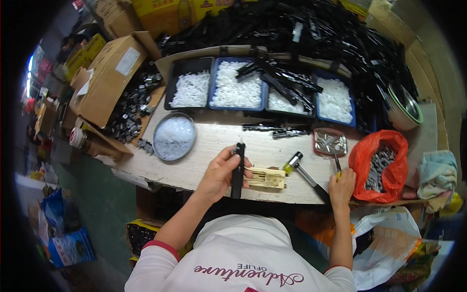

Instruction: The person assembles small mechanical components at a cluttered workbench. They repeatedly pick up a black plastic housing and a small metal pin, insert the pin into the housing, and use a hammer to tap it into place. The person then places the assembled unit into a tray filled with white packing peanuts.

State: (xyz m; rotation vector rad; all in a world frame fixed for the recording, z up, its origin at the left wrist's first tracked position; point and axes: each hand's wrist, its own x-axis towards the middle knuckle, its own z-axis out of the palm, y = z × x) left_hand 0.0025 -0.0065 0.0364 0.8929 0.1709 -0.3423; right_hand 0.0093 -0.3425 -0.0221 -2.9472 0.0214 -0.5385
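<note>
My left hand [221, 173] is closed around a long, narrow black plastic part [238, 173], held upright with a small white tip at its top end. Just behind those fingers, a cream-coloured fixture [266, 178] lies on the bench. Over to the right, my right hand [342, 187] grips a thin tool [338, 165] with some yellow on its handle. The tool's far end reaches into a small red tray [317, 151] of little metal pieces. Between the hands lies a hammer [309, 177] with a yellow-green and black head and a dark grip.
Bins of white plastic parts [237, 85] line the back, before a heap of black parts [311, 34]. A round dish [174, 136] of clear pieces stands left. A red bag [362, 160] of metal parts and a folded cloth [436, 173] sit right. An open carton [109, 80] stands far left.
</note>
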